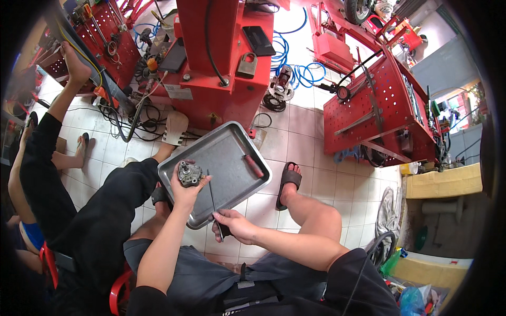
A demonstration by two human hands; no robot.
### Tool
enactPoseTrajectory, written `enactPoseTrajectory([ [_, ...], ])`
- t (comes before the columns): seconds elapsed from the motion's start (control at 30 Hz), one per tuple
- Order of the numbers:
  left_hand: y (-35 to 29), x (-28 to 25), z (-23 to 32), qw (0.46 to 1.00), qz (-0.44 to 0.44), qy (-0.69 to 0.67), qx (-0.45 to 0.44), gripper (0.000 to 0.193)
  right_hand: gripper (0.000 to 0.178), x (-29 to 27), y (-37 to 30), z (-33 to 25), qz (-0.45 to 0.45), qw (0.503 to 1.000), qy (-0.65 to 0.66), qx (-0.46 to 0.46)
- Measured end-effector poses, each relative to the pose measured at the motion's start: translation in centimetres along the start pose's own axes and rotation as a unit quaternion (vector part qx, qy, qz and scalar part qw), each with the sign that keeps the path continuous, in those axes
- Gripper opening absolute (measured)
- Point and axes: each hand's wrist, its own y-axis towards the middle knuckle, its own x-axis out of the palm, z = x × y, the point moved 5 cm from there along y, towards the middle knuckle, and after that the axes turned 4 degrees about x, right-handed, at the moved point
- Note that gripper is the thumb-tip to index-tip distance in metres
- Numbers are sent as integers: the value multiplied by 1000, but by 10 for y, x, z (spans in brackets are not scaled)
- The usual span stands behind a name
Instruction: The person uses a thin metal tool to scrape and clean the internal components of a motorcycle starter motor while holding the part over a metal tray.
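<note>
A round grey metal engine part (190, 174) with a short shaft in its middle rests in my left hand (184, 197), whose fingers close round its edge over the left side of the tray. My right hand (234, 226) grips a screwdriver (212, 194) with a long thin shaft and a dark handle. Its tip points up, just right of the part and apart from it. Below both hands sits a shallow metal tray (219, 152). A red tool handle (253, 166) lies near the tray's right side.
Beyond the tray stands a red machine base (221, 100) bearing a padlock (246, 65) and a phone (259, 40). A red perforated cart (358, 105) is at the right, and blue hose (308, 73) coils on the tiles. Another person's leg (113, 197) is close on my left.
</note>
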Motion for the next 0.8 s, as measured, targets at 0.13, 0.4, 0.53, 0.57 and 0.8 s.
enactPoseTrajectory([
  [0.13, 1, -1, 1, 1000, 3, 7, -11, 61, 32, -8, -2, -13, 86, 992, 70, -53],
  [0.4, -2, -13, -9, 998, 37, 27, -39, 61, 34, -2, 12, 19, -23, 999, -38, -21],
  [0.53, -1, -10, -6, 998, 48, 6, -48, 61, 30, -13, 1, -7, 62, 993, 48, -83],
  [0.57, -2, -10, -7, 998, 46, 4, -48, 61, 30, -14, -2, -10, 86, 989, 64, -98],
  [0.8, -1, -9, -5, 998, 33, 40, -42, 60, 37, 5, -3, 10, -43, 999, -31, -12],
])
